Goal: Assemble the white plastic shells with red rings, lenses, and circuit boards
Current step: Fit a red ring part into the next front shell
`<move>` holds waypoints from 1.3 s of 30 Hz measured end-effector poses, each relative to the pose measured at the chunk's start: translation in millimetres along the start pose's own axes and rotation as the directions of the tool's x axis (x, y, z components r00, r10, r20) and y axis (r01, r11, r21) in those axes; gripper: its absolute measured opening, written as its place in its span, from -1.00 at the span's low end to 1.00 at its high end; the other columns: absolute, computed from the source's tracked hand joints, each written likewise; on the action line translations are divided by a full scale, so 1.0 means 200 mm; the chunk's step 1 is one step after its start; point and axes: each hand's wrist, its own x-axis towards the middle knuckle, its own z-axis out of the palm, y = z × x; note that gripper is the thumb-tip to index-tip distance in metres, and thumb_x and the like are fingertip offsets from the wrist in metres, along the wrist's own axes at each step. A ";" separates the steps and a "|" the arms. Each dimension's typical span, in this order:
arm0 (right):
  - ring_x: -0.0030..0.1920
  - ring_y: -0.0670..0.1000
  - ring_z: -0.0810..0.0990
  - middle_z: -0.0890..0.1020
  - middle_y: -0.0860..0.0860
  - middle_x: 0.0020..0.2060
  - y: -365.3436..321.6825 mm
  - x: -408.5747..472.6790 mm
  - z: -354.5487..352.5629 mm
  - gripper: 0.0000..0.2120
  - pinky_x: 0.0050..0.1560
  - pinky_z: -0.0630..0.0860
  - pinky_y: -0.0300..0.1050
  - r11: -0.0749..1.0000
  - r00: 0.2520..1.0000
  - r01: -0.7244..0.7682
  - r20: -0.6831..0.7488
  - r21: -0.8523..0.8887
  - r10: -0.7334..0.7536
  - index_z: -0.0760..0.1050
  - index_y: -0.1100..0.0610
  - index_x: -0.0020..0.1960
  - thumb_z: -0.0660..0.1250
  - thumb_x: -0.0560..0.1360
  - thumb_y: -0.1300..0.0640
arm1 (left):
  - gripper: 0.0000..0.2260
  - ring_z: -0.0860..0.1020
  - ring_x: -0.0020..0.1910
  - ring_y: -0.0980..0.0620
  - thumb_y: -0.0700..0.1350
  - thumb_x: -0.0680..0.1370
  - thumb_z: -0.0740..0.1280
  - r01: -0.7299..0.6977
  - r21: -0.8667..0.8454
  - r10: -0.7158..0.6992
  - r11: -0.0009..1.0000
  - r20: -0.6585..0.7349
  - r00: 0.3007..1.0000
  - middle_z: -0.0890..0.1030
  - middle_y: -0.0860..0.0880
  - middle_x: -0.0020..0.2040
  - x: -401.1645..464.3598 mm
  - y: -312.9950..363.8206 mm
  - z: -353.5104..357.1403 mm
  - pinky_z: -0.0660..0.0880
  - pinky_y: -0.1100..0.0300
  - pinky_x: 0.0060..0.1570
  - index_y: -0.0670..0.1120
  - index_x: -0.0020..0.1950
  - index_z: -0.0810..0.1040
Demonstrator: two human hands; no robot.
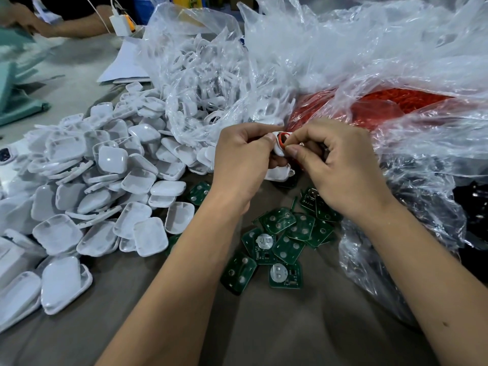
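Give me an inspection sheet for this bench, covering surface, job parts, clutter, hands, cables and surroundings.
Surface: grey-brown table.
Job's things: white shell with red ring held between both hands; pile of white shells on the left; green circuit boards loose in the middle; bag of red rings at right; lenses not identifiable.
Clutter: clear plastic bags; white papers.
Hands: left hand grips the shell; right hand pinches the ring.
Cables: white charger with cable.
Surroundings: another person's arm at top left.

Assembly workshop: heaped white shells [87, 186], circuit boards [277, 241], bagged parts [369, 107].
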 end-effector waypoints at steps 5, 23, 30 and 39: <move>-0.30 0.01 0.50 0.61 0.00 -0.28 -0.01 0.00 0.00 -0.96 -0.24 0.46 -0.07 1.000 1.000 -0.007 -0.012 0.009 0.007 0.69 0.05 -0.05 0.49 0.55 0.17 | -0.80 0.62 -0.40 0.04 -0.36 0.63 0.28 -0.020 0.031 0.020 0.999 -0.010 1.000 0.69 -0.12 -0.26 0.00 0.00 0.00 0.49 0.33 -0.36 -0.24 0.08 0.71; -0.24 0.03 0.58 0.65 -0.03 -0.20 0.00 0.00 0.01 -0.97 -0.21 0.53 -0.01 0.999 0.999 0.027 -0.024 0.020 -0.027 0.71 0.11 -0.02 0.49 0.55 0.20 | -0.84 0.61 -0.39 0.05 -0.32 0.63 0.32 -0.069 0.016 0.069 0.997 -0.025 0.997 0.67 -0.13 -0.25 0.00 0.00 0.01 0.51 0.32 -0.35 -0.27 0.04 0.71; -0.32 -0.01 0.50 0.58 -0.01 -0.29 0.00 0.00 -0.01 -0.98 -0.27 0.51 -0.05 0.999 0.999 0.042 0.015 0.033 -0.043 0.69 0.14 -0.05 0.48 0.56 0.22 | -0.92 0.64 -0.36 0.00 -0.28 0.59 0.43 -0.155 0.050 0.158 0.987 -0.053 0.986 0.70 -0.16 -0.25 0.00 -0.02 0.02 0.56 0.27 -0.33 -0.25 -0.02 0.72; -0.41 0.03 0.43 0.50 0.09 -0.41 -0.02 -0.01 0.01 -0.94 -0.38 0.40 -0.19 0.984 0.987 -0.082 -0.121 0.161 0.102 0.62 0.07 -0.01 0.49 0.56 0.14 | -0.93 0.73 -0.21 -0.02 -0.19 0.58 0.44 -0.259 0.096 0.270 0.961 -0.129 0.954 0.74 -0.04 -0.20 0.01 -0.05 0.02 0.67 0.09 -0.20 -0.14 -0.04 0.73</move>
